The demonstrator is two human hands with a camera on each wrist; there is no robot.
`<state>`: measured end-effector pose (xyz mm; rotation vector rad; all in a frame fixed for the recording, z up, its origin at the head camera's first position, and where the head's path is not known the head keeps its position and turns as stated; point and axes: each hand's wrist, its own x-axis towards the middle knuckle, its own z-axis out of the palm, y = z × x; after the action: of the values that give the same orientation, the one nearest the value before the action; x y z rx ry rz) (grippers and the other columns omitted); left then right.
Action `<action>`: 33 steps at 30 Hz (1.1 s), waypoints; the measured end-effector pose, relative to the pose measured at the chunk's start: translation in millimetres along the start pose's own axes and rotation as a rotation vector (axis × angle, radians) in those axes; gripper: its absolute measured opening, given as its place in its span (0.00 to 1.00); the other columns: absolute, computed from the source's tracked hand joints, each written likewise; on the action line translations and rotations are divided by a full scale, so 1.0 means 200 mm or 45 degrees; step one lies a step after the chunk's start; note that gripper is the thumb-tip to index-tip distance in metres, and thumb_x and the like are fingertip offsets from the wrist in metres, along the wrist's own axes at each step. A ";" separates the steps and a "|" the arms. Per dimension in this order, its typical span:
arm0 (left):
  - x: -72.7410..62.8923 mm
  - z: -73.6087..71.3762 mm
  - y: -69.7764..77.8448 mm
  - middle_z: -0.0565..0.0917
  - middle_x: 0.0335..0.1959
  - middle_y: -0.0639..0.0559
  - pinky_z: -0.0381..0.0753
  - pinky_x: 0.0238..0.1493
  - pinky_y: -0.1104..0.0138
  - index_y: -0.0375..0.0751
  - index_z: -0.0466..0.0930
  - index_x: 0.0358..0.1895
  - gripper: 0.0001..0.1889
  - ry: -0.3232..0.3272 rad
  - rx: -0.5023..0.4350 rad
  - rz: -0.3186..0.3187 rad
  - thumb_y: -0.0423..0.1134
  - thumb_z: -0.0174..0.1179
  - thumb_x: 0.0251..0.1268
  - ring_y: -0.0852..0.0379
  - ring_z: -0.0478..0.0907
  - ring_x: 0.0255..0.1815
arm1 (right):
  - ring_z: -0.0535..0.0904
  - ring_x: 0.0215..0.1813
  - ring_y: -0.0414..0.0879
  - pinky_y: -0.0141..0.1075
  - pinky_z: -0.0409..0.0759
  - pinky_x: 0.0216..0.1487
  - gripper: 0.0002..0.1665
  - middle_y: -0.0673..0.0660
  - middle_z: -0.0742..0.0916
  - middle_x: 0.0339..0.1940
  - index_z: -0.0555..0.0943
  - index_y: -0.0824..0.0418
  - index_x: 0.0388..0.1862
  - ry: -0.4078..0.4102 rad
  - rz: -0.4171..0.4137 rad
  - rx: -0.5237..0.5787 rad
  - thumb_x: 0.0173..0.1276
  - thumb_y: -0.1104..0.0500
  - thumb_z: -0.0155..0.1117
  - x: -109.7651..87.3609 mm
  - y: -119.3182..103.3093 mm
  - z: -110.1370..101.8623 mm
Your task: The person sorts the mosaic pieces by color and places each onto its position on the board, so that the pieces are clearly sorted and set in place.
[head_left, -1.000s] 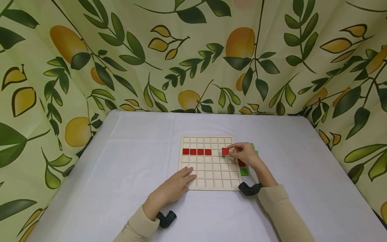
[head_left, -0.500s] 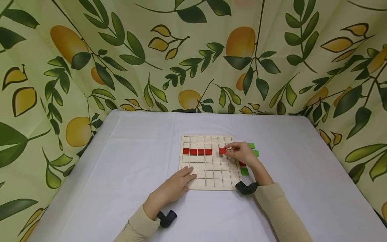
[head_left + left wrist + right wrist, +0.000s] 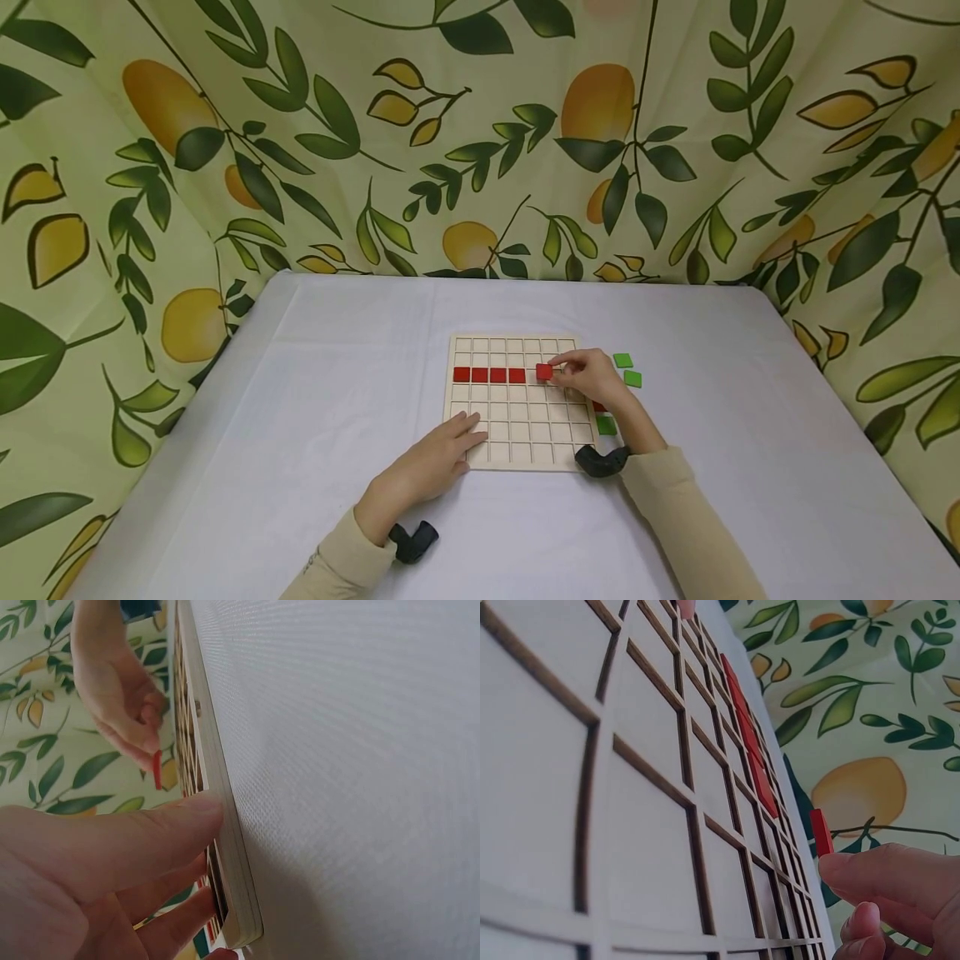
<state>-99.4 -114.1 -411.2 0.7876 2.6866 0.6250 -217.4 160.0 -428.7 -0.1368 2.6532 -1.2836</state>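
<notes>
A square wooden grid board (image 3: pixel 519 432) lies on the white cloth. Four-sided red tiles (image 3: pixel 498 375) stand side by side in one of its upper rows, starting at the left edge. Between thumb and fingertips my right hand (image 3: pixel 591 375) pinches another red tile (image 3: pixel 543 372), held above that same row, a short way right of the others. In the right wrist view the held tile (image 3: pixel 821 832) is tilted and raised off the grid. My left hand (image 3: pixel 429 460) rests on the board's lower left corner, its fingers extended over the cells and its thumb (image 3: pixel 187 817) at the front edge.
Right of the board lie green tiles (image 3: pixel 623 360) and part of a red tile (image 3: pixel 598 407), partly hidden by my right hand. Black wrist straps (image 3: pixel 412 543) are on both wrists. A leaf-and-fruit patterned curtain (image 3: pixel 480 150) surrounds the table (image 3: pixel 360 333).
My right hand has moved left along the row with the red tile, nearing the placed tiles. More of the green tiles shows at the right. The left hand has stayed put.
</notes>
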 end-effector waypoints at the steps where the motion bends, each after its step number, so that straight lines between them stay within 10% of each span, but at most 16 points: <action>1: 0.00 0.00 0.00 0.65 0.74 0.39 0.64 0.75 0.48 0.36 0.71 0.65 0.24 -0.002 0.002 0.002 0.30 0.57 0.65 0.38 0.59 0.76 | 0.68 0.28 0.44 0.29 0.65 0.23 0.17 0.52 0.77 0.23 0.84 0.67 0.48 -0.001 0.000 0.007 0.59 0.64 0.68 0.00 0.00 0.00; 33: 0.00 0.00 0.00 0.64 0.74 0.40 0.64 0.75 0.48 0.37 0.71 0.65 0.24 -0.001 -0.007 -0.012 0.30 0.58 0.65 0.39 0.59 0.77 | 0.67 0.27 0.43 0.29 0.64 0.24 0.17 0.50 0.76 0.21 0.84 0.69 0.47 -0.031 0.024 -0.007 0.57 0.65 0.70 0.04 -0.02 0.06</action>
<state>-99.7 -114.1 -411.8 0.7737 2.6850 0.6291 -223.5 147.7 -434.5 -0.1273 2.6319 -1.2610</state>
